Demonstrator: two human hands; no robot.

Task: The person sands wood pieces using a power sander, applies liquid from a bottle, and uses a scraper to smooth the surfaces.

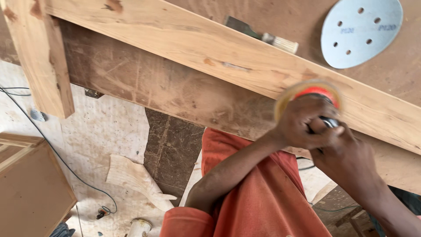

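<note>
On the brown workbench top [280, 17]: a pale grey sanding disc [360, 31] with holes at its far right, a paintbrush [263, 35] lying left of that disc. Below the bench's edge, on the dusty floor: a curved wood offcut [136, 180], a thin black cable [57, 153], a small cabinet [30, 188].

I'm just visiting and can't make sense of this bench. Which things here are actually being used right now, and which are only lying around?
In use:
- sander with spinning round pad, gripped by left hand and right hand
- long pale wooden plank under the pad

Lying about:
- paintbrush
- loose grey sanding disc with holes
- curved wood offcut on the floor
- black cable on the floor
</note>
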